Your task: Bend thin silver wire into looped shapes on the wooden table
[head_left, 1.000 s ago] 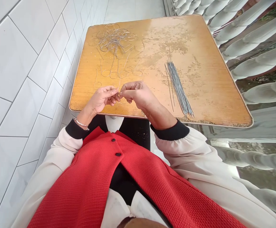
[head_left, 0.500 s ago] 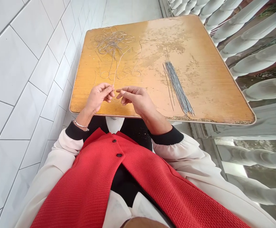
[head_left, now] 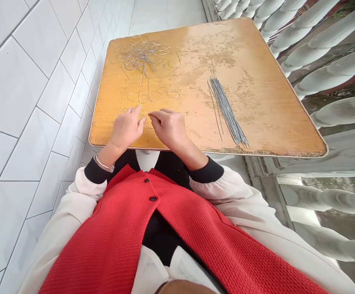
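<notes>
My left hand (head_left: pixel 126 128) and my right hand (head_left: pixel 167 126) rest side by side near the front edge of a worn wooden board (head_left: pixel 257 122). Both have their fingers curled and pinched on a thin bent wire (head_left: pixel 145 119) that runs between the fingertips. Just beyond the hands lies a row of looped bent wires (head_left: pixel 153 94). Farther back on the left sits a tangled heap of bent wires (head_left: pixel 140 54). A bundle of straight wires (head_left: pixel 226 110) lies to the right of my right hand.
A white tiled wall (head_left: pixel 27 102) runs along the left side of the board. White balusters (head_left: pixel 327 61) of a railing stand close on the right. My red vest and pale sleeves fill the lower view.
Both hands have turned palm down and lowered onto the board, moving slightly forward toward the row of looped wires. The hands came apart briefly and are close together again.
</notes>
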`<state>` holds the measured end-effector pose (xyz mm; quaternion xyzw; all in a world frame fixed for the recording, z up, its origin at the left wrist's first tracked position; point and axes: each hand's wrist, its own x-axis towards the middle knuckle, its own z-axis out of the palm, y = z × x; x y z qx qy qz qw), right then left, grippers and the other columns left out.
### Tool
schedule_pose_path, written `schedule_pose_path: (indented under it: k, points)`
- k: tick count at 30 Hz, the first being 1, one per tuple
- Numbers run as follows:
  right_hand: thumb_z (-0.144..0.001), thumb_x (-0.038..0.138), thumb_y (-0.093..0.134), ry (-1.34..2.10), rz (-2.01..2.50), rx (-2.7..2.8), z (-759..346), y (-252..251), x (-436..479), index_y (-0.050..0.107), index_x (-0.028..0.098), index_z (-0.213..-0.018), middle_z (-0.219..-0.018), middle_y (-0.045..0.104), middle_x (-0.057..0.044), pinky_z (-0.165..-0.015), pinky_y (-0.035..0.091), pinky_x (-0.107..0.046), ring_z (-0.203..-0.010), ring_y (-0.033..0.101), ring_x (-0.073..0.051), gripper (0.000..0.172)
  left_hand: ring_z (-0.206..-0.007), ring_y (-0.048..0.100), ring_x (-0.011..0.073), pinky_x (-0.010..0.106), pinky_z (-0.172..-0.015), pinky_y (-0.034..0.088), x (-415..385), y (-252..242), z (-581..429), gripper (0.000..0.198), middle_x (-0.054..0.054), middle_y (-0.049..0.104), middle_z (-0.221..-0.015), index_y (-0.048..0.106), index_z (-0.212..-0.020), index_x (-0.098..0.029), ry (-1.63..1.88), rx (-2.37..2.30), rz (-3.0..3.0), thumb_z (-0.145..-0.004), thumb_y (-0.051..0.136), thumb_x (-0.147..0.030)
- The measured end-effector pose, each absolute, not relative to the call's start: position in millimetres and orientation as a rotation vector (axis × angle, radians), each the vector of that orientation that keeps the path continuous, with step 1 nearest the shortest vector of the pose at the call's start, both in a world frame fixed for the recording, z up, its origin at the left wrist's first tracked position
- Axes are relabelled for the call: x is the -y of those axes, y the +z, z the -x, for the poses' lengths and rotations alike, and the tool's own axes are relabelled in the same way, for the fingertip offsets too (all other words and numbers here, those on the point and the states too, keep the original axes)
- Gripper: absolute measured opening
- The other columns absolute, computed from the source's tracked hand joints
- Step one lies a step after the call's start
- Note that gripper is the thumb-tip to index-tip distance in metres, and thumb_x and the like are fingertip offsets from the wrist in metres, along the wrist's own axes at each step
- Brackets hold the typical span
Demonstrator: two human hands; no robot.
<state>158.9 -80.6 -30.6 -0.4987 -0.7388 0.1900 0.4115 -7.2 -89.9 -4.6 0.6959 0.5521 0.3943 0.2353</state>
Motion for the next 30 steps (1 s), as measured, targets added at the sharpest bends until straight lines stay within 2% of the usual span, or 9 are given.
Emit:
schedule_pose_path:
  k: [3, 5, 6, 10, 14, 19, 24, 26, 30]
  points:
    - [-0.096, 0.030, 0.053, 0.426, 1.268, 1.890, -157, -29, 80, 0.076, 0.019, -0.091, -0.086, 0.071, -0.010, -0.081, 0.048, -0.037, -0.086, 0.065, -0.025, 0.026, -0.108, 0.063, 0.0246, 0.029, -0.086, 0.048, 94, 1, 5, 0.020, 0.009, 0.068, -0.105, 0.065, -0.105, -0.022, 1.124, -1.564, -1.973, -0.086, 0.071, -0.019]
    - [-0.096, 0.029, 0.054, 0.446, 1.253, 1.893, -156, -26, 80, 0.075, 0.020, -0.089, -0.085, 0.069, -0.009, -0.079, 0.047, -0.036, -0.087, 0.064, -0.025, 0.024, -0.108, 0.060, 0.0248, 0.030, -0.085, 0.047, 94, 2, 3, 0.007, 0.009, 0.065, -0.105, 0.063, -0.093, -0.022, 1.121, -1.558, -2.046, -0.088, 0.067, -0.018]
    - [-0.096, 0.030, 0.055, 0.470, 1.239, 1.888, -156, -25, 80, 0.075, 0.021, -0.087, -0.083, 0.068, -0.009, -0.078, 0.047, -0.036, -0.086, 0.064, -0.024, 0.023, -0.106, 0.060, 0.0244, 0.030, -0.084, 0.047, 93, 2, 2, 0.007, 0.008, 0.064, -0.103, 0.061, -0.086, -0.022, 1.111, -1.550, -2.081, -0.090, 0.064, -0.017]
    - [-0.093, 0.032, 0.058, 0.544, 1.193, 1.814, -158, -20, 81, 0.071, 0.023, -0.080, -0.081, 0.068, -0.008, -0.079, 0.048, -0.037, -0.085, 0.064, -0.024, 0.020, -0.101, 0.057, 0.0238, 0.031, -0.080, 0.047, 90, 0, 3, 0.023, 0.008, 0.060, -0.094, 0.052, -0.072, -0.022, 1.130, -1.509, -2.116, -0.094, 0.056, -0.017]
    - [-0.090, 0.036, 0.063, 0.706, 1.209, 1.712, -160, -17, 83, 0.067, 0.024, -0.072, -0.069, 0.065, -0.004, -0.070, 0.050, -0.035, -0.071, 0.063, -0.021, 0.022, -0.108, 0.057, 0.0267, 0.034, -0.084, 0.047, 87, -1, 4, 0.024, 0.009, 0.059, -0.093, 0.049, -0.072, -0.022, 1.165, -1.522, -2.095, -0.093, 0.059, -0.022]
    - [-0.086, 0.035, 0.068, 1.010, 1.194, 1.537, -151, -17, 86, 0.063, 0.021, -0.064, -0.057, 0.060, 0.000, -0.052, 0.046, -0.028, -0.047, 0.053, -0.012, 0.026, -0.118, 0.055, 0.0287, 0.035, -0.093, 0.045, 80, -6, 3, 0.028, 0.009, 0.058, -0.092, 0.048, -0.072, -0.022, 1.255, -1.507, -1.985, -0.094, 0.064, -0.028]
    - [-0.081, 0.024, 0.072, 1.174, 1.142, 1.419, -146, -18, 85, 0.063, 0.018, -0.062, -0.052, 0.059, 0.002, -0.045, 0.041, -0.022, -0.042, 0.051, -0.008, 0.022, -0.110, 0.060, 0.0256, 0.034, -0.096, 0.045, 74, -14, 4, 0.025, 0.007, 0.059, -0.089, 0.052, -0.073, -0.021, 1.297, -1.562, -1.987, -0.096, 0.061, -0.027]
    - [-0.082, 0.018, 0.068, 1.215, 1.138, 1.378, -147, -18, 86, 0.066, 0.017, -0.064, -0.052, 0.060, 0.003, -0.044, 0.041, -0.020, -0.041, 0.051, -0.007, 0.018, -0.108, 0.061, 0.0247, 0.033, -0.094, 0.047, 75, -12, 5, 0.021, 0.008, 0.061, -0.091, 0.056, -0.077, -0.021, 1.219, -1.649, -2.070, -0.097, 0.058, -0.027]
    - [-0.085, 0.009, 0.060, 1.244, 1.143, 1.348, -149, -16, 88, 0.067, 0.016, -0.067, -0.053, 0.061, 0.003, -0.045, 0.042, -0.019, -0.042, 0.054, -0.007, 0.020, -0.109, 0.062, 0.0251, 0.035, -0.092, 0.049, 86, 0, 5, 0.014, 0.012, 0.065, -0.108, 0.064, -0.098, -0.018, 0.807, -1.916, -2.346, -0.100, 0.056, -0.029]
